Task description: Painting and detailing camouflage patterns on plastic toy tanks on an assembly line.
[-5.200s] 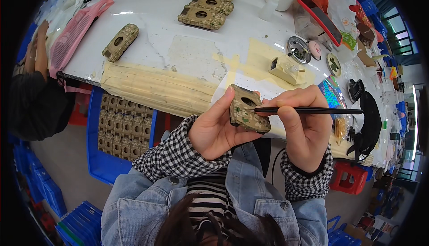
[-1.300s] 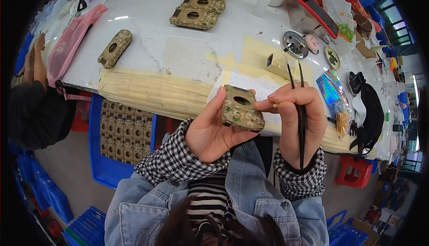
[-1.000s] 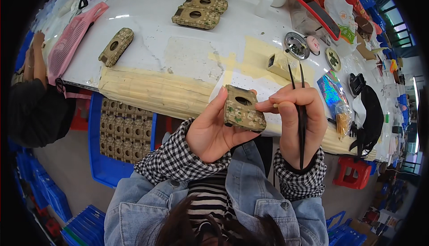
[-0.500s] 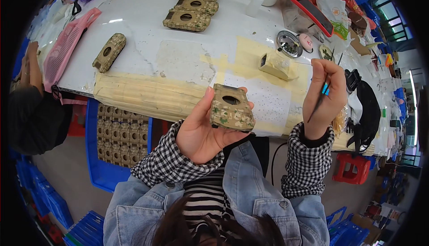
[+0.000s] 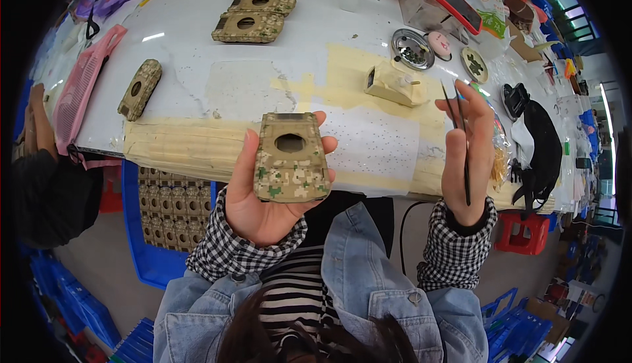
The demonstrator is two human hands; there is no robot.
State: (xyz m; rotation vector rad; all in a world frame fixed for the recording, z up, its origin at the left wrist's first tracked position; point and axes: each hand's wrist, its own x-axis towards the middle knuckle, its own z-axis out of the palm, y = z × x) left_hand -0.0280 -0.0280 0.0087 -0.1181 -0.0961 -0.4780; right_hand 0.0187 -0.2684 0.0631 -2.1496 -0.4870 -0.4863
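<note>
My left hand (image 5: 258, 215) holds a tan and green camouflage shell (image 5: 293, 175), shaped like a toy tank's hull with a round hole in its top. Its patterned face is turned up, near the table's front edge. To the right, my right hand (image 5: 475, 139) keeps dark tweezers (image 5: 467, 165) between thumb and fingers, points away from me and apart. Ahead of it lies a small taped block (image 5: 393, 86) with a thin stub at its right end. A round metal dish (image 5: 395, 47) behind the block contains tiny dark parts. Below the block, dark specks dot a white sheet (image 5: 372, 147).
More camouflage shells (image 5: 247, 28) stand in a row at the back; a single one (image 5: 136, 96) lies left. A blue crate (image 5: 136, 231) below holds several. A pink basket (image 5: 78, 103), a red-framed phone (image 5: 447, 2) and a black item (image 5: 546, 159) flank the area. Someone sits far left.
My left hand has moved left with the shell, turning it more squarely upward. My right fingers have spread from a pinch, and the tweezers have swung upright. The view has shifted slightly.
</note>
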